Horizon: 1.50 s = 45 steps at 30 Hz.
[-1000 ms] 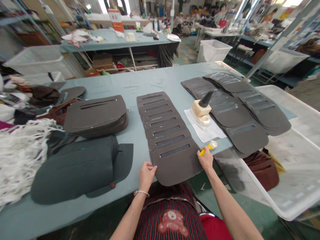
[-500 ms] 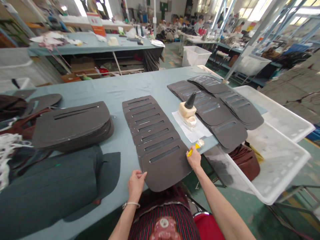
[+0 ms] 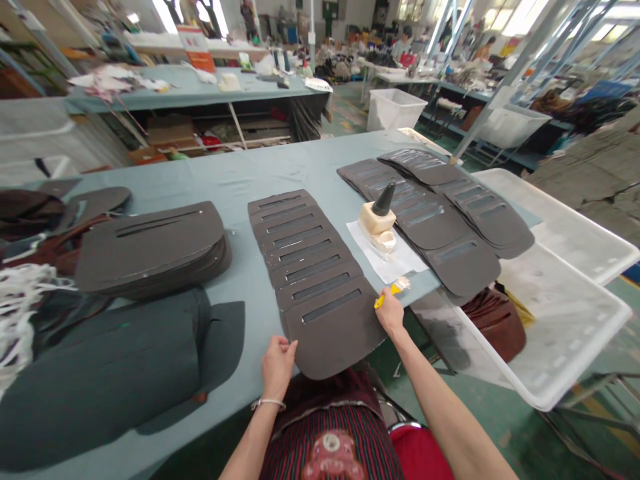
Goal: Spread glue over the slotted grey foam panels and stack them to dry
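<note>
While the left hand (image 3: 279, 363) is resting at the near edge of the table, its thumb and fingers are bunching narrowly at the left edge of the nearest slotted panel (image 3: 335, 343); the view is leaving unclear whether that edge is pinched between them. Opposite, the right hand (image 3: 390, 313) is gripping the yellow handle of a paintbrush (image 3: 395, 289), fingers closed around it, and is seemingly touching the panel's right edge. The whitish bristles are pointing right and away from the panel, perhaps to avoid smearing it. Between the two grips the panel is lying flat, rounded end facing near, and the hands are probably steadying its sides. At the near left, a folded dark green sheet (image 3: 125, 373) is lying, and at the near right a white plastic tub (image 3: 590, 320) is standing beside the table. Beyond both grips, the overlapping row of dark slotted panels (image 3: 320, 276) is stretching far and slightly left, apparently staggered so that each slotted strip is showing. Left of it, a stack of dark panels (image 3: 150, 243) is sitting; right of it, a cream plastic container (image 3: 376, 219) with a black cone on top is standing on a white paper sheet (image 3: 395, 270), which is probably catching drips. Farther off, a second table (image 3: 180, 100) is bearing an orange-and-white box (image 3: 197, 50).
</note>
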Each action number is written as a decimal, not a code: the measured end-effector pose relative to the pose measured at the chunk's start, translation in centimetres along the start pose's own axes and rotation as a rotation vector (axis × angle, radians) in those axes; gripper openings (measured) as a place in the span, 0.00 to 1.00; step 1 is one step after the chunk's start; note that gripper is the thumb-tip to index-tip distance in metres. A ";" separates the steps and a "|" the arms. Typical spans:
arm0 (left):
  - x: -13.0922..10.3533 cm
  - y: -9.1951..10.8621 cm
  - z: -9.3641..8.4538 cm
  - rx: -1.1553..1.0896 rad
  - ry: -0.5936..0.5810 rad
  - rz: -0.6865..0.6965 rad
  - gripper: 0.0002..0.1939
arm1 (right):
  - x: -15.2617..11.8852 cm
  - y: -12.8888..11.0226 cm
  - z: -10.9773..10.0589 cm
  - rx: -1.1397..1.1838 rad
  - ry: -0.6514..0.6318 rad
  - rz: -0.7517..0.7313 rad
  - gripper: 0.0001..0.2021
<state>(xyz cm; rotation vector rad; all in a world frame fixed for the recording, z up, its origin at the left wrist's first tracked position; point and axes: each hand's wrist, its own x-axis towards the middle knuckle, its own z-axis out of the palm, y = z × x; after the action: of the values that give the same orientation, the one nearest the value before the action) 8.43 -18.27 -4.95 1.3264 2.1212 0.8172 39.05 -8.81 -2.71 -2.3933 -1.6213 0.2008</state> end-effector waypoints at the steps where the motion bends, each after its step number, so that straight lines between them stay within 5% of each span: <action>1: 0.0 0.1 -0.1 0.003 0.003 0.000 0.12 | 0.0 -0.1 -0.1 -0.012 -0.013 -0.008 0.07; 11: 1.4 -0.5 -2.0 -0.037 0.026 -0.007 0.09 | -1.0 -0.9 0.0 -0.069 -0.047 -0.078 0.08; 31: 1.6 -0.9 -0.3 -0.246 0.042 -0.117 0.16 | -0.3 -0.3 0.4 -0.068 -0.022 -0.061 0.10; 45: 1.5 -0.1 -0.8 -0.030 -0.015 -0.050 0.11 | -0.5 -0.2 0.1 -0.040 -0.024 -0.066 0.09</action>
<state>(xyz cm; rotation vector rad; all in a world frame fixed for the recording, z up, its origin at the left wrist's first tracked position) 7.21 -17.09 -4.60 1.2547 2.1136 0.8132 38.64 -9.18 -2.73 -2.3713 -1.7282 0.1870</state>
